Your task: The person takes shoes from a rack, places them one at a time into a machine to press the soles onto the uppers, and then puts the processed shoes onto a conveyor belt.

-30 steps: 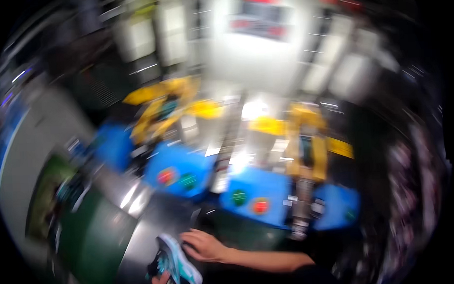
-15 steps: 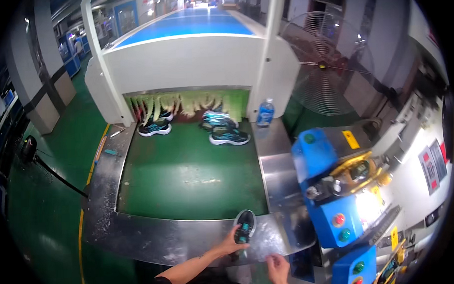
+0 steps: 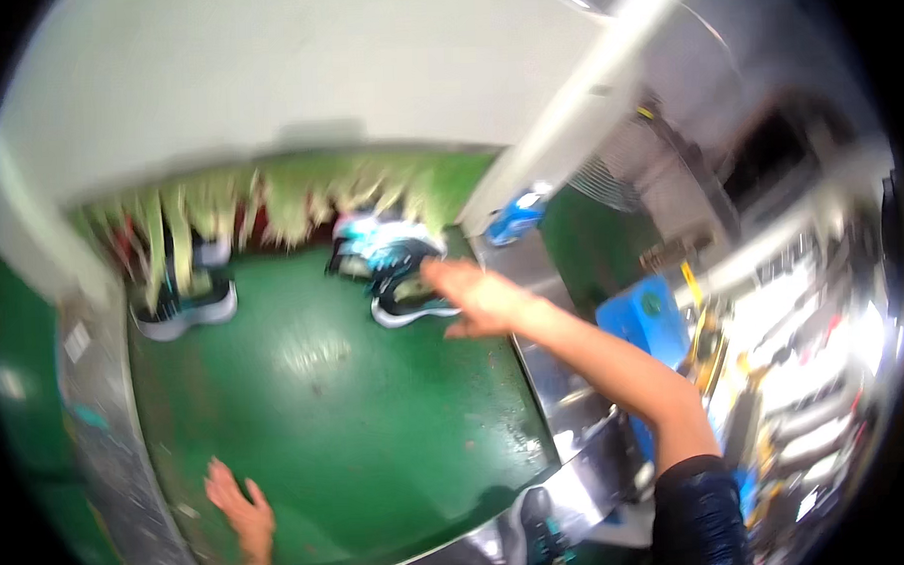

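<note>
My right hand (image 3: 477,297) reaches forward over the green belt (image 3: 338,426), fingers stretched out at the heel end of a black and teal sneaker (image 3: 408,302) with a white sole. Blur hides whether the fingertips touch it. Right behind that sneaker lie more teal and white sneakers (image 3: 376,243), partly under hanging strips. My left hand (image 3: 243,514) hovers over the belt's near left part, fingers apart, holding nothing. Another dark sneaker (image 3: 189,310) sits at the far left of the belt. A black and teal sneaker (image 3: 536,539) rests on the metal rim at the lower edge.
Pale fringe strips (image 3: 290,203) hang across a white machine opening (image 3: 266,80). On the right metal ledge (image 3: 548,329) stands a blue-labelled bottle (image 3: 517,218). Blue control boxes (image 3: 643,321) and blurred equipment fill the right side.
My left hand has let go of the sneaker, now on the metal rim, and moved left over the belt. My right hand has reached forward to the far sneakers. The view has moved closer and tilted.
</note>
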Motion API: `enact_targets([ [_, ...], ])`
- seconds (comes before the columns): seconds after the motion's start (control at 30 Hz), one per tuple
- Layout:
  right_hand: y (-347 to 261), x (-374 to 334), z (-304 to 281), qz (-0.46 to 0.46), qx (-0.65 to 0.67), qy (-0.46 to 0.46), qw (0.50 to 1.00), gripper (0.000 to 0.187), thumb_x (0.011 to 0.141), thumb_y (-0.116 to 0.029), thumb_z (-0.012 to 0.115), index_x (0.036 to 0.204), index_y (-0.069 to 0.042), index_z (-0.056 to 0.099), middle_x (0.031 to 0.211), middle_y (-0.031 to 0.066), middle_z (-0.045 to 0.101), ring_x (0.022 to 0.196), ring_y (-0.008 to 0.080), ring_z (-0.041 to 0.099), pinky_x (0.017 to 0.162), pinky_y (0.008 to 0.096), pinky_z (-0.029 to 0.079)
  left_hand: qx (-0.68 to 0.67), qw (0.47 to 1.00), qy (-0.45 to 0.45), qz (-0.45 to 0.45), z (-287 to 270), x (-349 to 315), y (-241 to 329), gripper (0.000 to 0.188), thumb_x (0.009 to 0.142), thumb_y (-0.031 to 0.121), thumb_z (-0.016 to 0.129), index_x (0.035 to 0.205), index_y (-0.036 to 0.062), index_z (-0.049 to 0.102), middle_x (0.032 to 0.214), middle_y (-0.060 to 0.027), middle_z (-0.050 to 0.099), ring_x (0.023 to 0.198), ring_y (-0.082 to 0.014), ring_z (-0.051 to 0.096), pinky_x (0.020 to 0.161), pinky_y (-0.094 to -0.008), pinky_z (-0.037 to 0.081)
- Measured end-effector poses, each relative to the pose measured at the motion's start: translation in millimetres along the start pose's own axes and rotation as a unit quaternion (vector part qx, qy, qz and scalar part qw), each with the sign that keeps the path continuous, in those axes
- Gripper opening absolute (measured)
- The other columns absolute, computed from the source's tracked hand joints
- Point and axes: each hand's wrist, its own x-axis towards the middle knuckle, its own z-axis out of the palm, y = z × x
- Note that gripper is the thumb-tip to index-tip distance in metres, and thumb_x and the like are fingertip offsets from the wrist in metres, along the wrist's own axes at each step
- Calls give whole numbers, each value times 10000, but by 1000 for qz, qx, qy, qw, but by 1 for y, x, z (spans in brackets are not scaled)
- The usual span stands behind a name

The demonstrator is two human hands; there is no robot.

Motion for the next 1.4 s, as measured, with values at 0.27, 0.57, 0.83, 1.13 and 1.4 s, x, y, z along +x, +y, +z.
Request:
enact_targets([
  [0.27,-12,-10,107,197,-51,-43,978,605,569,-454,775,942,-56,513,828,157,611,722,353,620,608,445,508,-42,998,39,18,-18,21,-20,441,785,42,516,1210,-51,448,1345,-181,419,1278,-345,355,1073,-495,241],
  [0.57,-307,-234,-31,416,477,60,772,751,611,-375,805,1208,-26,512,1146,168,589,1060,299,576,895,380,469,-490,668,-474,-299,-69,7,138,724,857,573,466,1280,-12,400,1318,-208,444,1173,-293,478,1032,-435,318],
  [0.83,-327,-328,-87,185,333,415,826,719,753,-173,726,1333,-3,336,1315,196,398,1209,335,428,976,441,393,-739,437,-493,-140,-213,-73,317,619,809,391,510,1256,-32,445,1151,-202,580,977,-323,601,877,-443,476],
  [1.13,-373,-492,-44,404,546,437,590,623,789,-225,720,1278,-11,400,1183,101,529,1097,174,491,955,308,387,-614,599,-514,-20,-74,-226,435,450,881,297,532,1243,34,487,1110,-129,590,959,-235,594,914,-352,461],
  [1.4,-358,-578,-45,528,535,561,348,482,751,-94,676,1179,15,482,1072,102,558,968,193,521,859,332,435,-566,666,-414,255,-38,-163,692,598,892,98,561,1365,-33,218,1391,-230,323,1320,-271,318,1069,-363,288],
])
